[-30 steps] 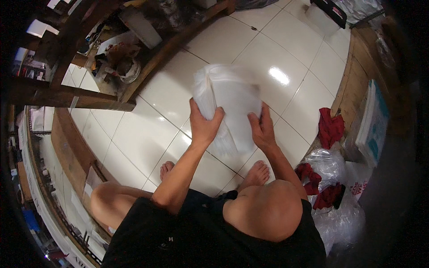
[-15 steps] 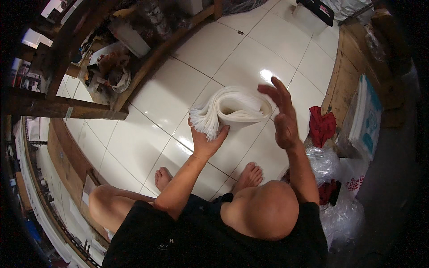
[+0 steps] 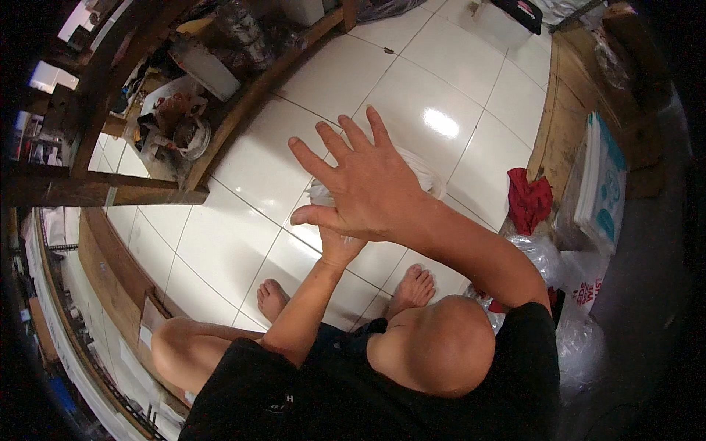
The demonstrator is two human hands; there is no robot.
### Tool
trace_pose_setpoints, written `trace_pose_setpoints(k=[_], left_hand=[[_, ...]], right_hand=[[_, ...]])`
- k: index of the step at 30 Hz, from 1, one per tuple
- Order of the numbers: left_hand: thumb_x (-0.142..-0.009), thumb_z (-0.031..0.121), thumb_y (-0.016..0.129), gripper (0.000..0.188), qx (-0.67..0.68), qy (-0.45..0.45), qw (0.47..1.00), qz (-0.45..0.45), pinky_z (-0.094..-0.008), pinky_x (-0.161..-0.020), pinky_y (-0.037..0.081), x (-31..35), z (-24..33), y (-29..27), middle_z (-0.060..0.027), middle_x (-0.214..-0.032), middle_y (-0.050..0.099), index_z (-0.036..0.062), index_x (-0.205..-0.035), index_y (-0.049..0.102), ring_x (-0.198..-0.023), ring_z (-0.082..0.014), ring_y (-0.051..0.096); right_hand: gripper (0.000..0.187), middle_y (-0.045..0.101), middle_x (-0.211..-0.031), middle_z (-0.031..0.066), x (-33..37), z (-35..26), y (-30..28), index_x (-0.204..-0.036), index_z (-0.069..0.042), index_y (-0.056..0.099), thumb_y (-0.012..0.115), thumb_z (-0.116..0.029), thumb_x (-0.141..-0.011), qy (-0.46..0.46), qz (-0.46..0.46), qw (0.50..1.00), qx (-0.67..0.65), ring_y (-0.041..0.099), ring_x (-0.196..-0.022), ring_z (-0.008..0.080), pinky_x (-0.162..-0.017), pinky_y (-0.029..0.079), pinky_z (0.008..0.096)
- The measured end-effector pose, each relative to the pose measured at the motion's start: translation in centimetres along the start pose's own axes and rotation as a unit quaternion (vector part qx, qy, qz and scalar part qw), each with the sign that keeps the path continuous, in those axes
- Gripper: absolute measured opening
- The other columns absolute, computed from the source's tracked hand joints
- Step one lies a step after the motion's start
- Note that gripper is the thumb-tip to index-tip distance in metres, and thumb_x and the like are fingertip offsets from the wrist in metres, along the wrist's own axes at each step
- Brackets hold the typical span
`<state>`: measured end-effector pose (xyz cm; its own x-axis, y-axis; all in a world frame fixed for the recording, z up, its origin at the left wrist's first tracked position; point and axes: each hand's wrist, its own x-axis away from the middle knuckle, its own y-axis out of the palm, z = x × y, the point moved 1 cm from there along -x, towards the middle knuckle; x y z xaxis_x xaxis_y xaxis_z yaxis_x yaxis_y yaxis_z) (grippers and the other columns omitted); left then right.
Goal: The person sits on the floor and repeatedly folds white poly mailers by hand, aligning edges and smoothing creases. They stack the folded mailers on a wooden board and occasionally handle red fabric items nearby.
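Observation:
A folded bundle of thin white sheets (image 3: 425,170) is held up above the tiled floor, in front of my feet. Only its right edge and a bit of its left end show. My left hand (image 3: 340,248) grips the bundle from below and near its left end; most of its fingers are hidden. Across the top, my right hand (image 3: 368,180) stretches out flat, back upward, with its fingers and thumb spread wide. It covers most of the bundle, and whether the palm touches the sheets cannot be seen.
A wooden shelf (image 3: 243,110) with a cluttered lower board stands at the left. Along the right lie a red cloth (image 3: 529,200), clear plastic wrapping (image 3: 577,353) and a flat white-and-blue package (image 3: 607,191) near a wooden board (image 3: 562,110). A dark cap-like item (image 3: 521,13) rests at the far right.
My right hand has swung left from beside the bundle to over it, turning palm down with its fingers spread. The left hand stays at about the same place.

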<state>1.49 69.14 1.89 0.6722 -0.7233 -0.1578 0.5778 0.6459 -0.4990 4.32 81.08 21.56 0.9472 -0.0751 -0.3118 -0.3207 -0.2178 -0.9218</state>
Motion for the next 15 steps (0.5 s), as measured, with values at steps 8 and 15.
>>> trace_pose_setpoints(k=[8, 15], left_hand=[[-0.079, 0.049, 0.071, 0.084, -0.137, 0.041, 0.989, -0.043, -0.0512, -0.117, 0.009, -0.7, 1.5, -1.0, -0.0127, -0.132, 0.051, 0.0050, -0.140, 0.034, -0.133, -0.0318, 0.035], [-0.078, 0.037, 0.076, 0.098, -0.019, 0.024, 1.000, -0.004, -0.0424, -0.117, 0.014, -0.4, 1.1, -0.4, -0.0128, -0.136, 0.045, 0.0047, -0.145, 0.013, -0.133, -0.0286, 0.035]], right_hand=[[0.092, 0.041, -0.142, 0.0273, 1.9, 2.8, -3.9, -0.149, -0.015, 0.032, 0.048, -0.074, -0.080, 0.120, 0.003, 0.991, 0.057, 0.039, -0.131, 0.0447, -0.110, 0.016, 0.0651], [0.091, 0.040, -0.141, 0.0289, -0.5, 0.7, -4.2, -0.146, -0.015, 0.036, 0.044, -0.077, -0.080, 0.071, 0.035, 0.996, 0.032, 0.039, -0.131, 0.0473, -0.107, 0.018, 0.0683]])
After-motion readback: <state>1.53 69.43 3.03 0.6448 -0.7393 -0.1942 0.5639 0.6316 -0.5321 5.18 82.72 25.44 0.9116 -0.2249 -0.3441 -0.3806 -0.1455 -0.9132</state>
